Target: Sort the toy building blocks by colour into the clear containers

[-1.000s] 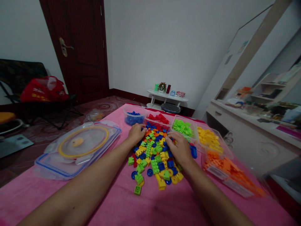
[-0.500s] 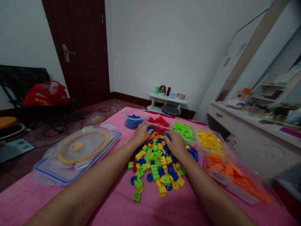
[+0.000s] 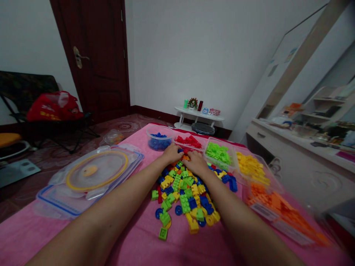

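A mixed heap of toy building bricks (image 3: pixel 185 194) in green, yellow, blue, orange and red lies in front of me. At its far edge, my left hand (image 3: pixel 172 153) has its fingers bent around a blue building brick (image 3: pixel 180 150). Close beside it on the right, my right hand (image 3: pixel 196 163) reaches into the heap with curled fingers near red and orange bricks. What its fingertips hold is hidden. Just behind the hands stand a round tub of blue bricks (image 3: pixel 158 142) and a clear box of red bricks (image 3: pixel 188 141).
Boxes of green bricks (image 3: pixel 219 153), yellow bricks (image 3: pixel 252 168) and orange bricks (image 3: pixel 283 210) line the right side. Stacked clear lids (image 3: pixel 97 171) lie on the left of the pink cloth (image 3: pixel 133 236). Beyond are a white low table (image 3: pixel 198 113) and a drawer cabinet (image 3: pixel 299 162).
My right hand has moved left, closer to my left hand, uncovering bricks on the heap's right side. My left hand stays near the same spot. The view has shifted slightly.
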Available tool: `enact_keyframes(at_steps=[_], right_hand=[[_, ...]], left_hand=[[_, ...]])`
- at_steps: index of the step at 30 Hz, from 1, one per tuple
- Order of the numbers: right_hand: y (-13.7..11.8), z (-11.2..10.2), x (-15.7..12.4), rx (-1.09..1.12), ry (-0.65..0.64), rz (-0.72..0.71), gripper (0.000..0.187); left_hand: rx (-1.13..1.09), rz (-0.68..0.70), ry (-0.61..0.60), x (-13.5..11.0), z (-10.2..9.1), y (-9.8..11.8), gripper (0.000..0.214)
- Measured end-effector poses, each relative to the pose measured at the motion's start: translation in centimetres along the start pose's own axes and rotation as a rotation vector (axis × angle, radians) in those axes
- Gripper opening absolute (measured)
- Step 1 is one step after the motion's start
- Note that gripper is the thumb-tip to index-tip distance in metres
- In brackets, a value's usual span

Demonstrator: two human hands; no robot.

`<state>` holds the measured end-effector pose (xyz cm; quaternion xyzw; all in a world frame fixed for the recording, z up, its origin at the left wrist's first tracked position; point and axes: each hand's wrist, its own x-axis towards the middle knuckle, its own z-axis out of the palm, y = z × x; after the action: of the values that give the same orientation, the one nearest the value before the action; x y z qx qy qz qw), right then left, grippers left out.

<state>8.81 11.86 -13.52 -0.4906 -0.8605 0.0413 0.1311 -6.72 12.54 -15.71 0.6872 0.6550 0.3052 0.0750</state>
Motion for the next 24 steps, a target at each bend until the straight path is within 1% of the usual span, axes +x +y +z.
enact_keyframes(at_steps=[2, 4, 6, 8, 9, 10, 11, 12, 13, 15, 16, 17, 18, 20, 22, 24], right_hand=[[-0.2, 0.1, 0.0, 0.032, -0.031, -0.024, 0.041], [-0.4, -0.3, -0.4, 0.046, -0.053, -0.05, 0.038], [-0.6, -1.2, -1.5, 0.127, -0.103, -0.124, 0.037], [-0.5, -2.5, -3.0, 0.285, -0.146, -0.23, 0.038], [-0.4, -3.2, -3.9, 0.372, -0.144, -0.269, 0.039], [-0.1, -3.8, -4.8, 0.438, -0.114, -0.284, 0.038], [0.3, -4.3, -5.8, 0.467, -0.054, -0.268, 0.038], [0.8, -4.6, -6.7, 0.458, 0.037, -0.224, 0.038], [1.5, -4.7, -7.5, 0.413, 0.148, -0.157, 0.038], [3.2, -4.3, -9.0, 0.256, 0.383, 0.016, 0.036], [4.1, -3.9, -9.6, 0.174, 0.476, 0.104, 0.036], [5.1, -3.2, -10.0, 0.11, 0.534, 0.181, 0.038], [6.0, -2.5, -10.4, 0.073, 0.559, 0.242, 0.043], [7.5, -1.0, -10.6, 0.077, 0.543, 0.333, 0.053], [8.5, 0.1, -10.5, 0.162, 0.507, 0.429, 0.059], [8.8, 0.6, -10.2, 0.275, 0.509, 0.472, 0.061]], left_hand=[[-0.023, 0.034, -0.027, 0.0, -0.1, 0.0, 0.031], [-0.05, 0.074, -0.079, -0.4, -0.8, 0.2, 0.026], [-0.085, 0.118, -0.159, -1.1, -1.9, 0.6, 0.024], [-0.154, 0.168, -0.267, -2.0, -3.4, 1.2, 0.027], [-0.205, 0.189, -0.329, -2.5, -4.1, 1.6, 0.03], [-0.246, 0.205, -0.369, -3.0, -4.7, 1.9, 0.035], [-0.277, 0.213, -0.391, -3.4, -5.2, 2.2, 0.042], [-0.303, 0.218, -0.397, -3.8, -5.5, 2.3, 0.047], [-0.311, 0.217, -0.378, -4.1, -5.6, 2.4, 0.052], [-0.278, 0.213, -0.291, -4.4, -5.2, 2.3, 0.053], [-0.234, 0.211, -0.235, -4.5, -4.8, 2.2, 0.051], [-0.177, 0.206, -0.179, -4.5, -4.3, 1.9, 0.049], [-0.119, 0.205, -0.133, -4.5, -3.8, 1.6, 0.048], [-0.042, 0.215, -0.102, -4.6, -2.9, 0.9, 0.046], [-0.015, 0.232, -0.121, -4.7, -2.5, 0.4, 0.043], [-0.005, 0.255, -0.14, -4.8, -2.4, 0.1, 0.04]])
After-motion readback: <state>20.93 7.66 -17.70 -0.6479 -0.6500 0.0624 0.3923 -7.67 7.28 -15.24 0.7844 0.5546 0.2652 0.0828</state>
